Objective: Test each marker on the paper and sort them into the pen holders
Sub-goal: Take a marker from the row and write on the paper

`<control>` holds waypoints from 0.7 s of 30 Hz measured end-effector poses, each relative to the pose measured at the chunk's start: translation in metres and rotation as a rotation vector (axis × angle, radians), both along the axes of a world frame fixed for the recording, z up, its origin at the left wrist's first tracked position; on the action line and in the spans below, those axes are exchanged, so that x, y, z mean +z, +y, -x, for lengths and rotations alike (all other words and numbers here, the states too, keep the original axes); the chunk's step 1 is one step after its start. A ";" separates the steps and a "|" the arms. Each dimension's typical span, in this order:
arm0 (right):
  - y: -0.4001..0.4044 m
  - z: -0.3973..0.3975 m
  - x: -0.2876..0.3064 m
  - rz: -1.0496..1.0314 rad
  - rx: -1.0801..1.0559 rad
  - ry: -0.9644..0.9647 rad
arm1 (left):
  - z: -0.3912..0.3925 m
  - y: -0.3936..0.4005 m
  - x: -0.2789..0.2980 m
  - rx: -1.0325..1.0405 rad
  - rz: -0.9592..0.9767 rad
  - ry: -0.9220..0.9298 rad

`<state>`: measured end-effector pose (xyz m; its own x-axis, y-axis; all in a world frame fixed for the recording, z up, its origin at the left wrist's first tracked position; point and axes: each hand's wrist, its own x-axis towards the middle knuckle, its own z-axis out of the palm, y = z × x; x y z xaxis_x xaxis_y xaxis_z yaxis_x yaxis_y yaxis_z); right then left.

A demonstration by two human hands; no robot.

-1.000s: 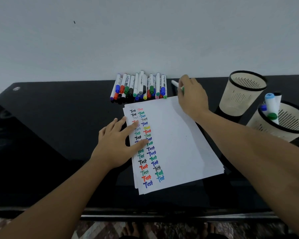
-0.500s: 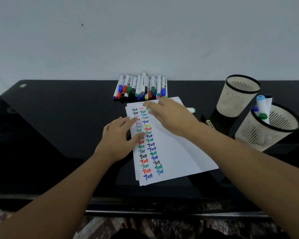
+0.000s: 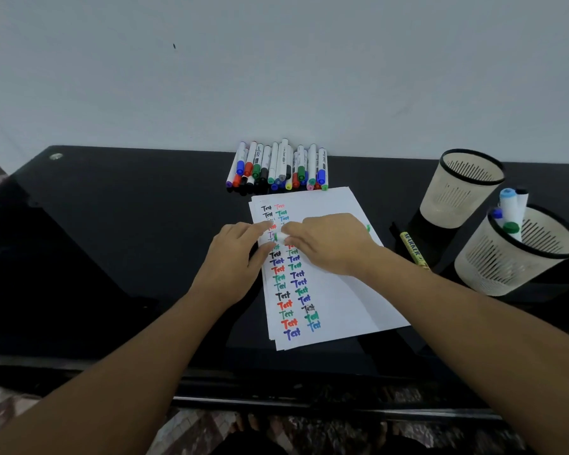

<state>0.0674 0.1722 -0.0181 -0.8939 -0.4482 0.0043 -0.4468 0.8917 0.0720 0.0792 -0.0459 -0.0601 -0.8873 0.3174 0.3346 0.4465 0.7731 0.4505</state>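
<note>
Both sets of fingers pinch the slim white green-capped marker [image 3: 280, 237], right hand [image 3: 326, 244] around its barrel and left hand [image 3: 240, 257] at its cap, over the white paper sheet [image 3: 342, 290]; light, rigid, smooth plastic, probably best gripped mid-barrel.

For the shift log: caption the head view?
Both hands grip a green marker over the test paper.

Black table [image 3: 112, 241] bears markers [image 3: 276, 167], paper [image 3: 335, 290], two holders [image 3: 460, 188].
</note>
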 end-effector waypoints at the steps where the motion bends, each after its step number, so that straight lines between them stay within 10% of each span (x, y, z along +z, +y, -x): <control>1: -0.001 -0.002 -0.001 -0.002 0.003 0.007 | 0.000 0.000 -0.001 -0.012 0.004 0.020; 16: 0.005 0.002 0.008 0.369 -0.133 -0.118 | 0.009 -0.006 -0.001 0.121 -0.067 -0.130; 21: 0.020 0.020 0.013 0.736 -0.308 -0.212 | 0.027 -0.005 0.010 0.032 0.242 -0.196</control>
<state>0.0475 0.1920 -0.0053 -0.9911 -0.1316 0.0188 -0.1134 0.7629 -0.6366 0.0525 -0.0509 -0.0506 -0.9381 0.3382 0.0743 0.3433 0.8805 0.3269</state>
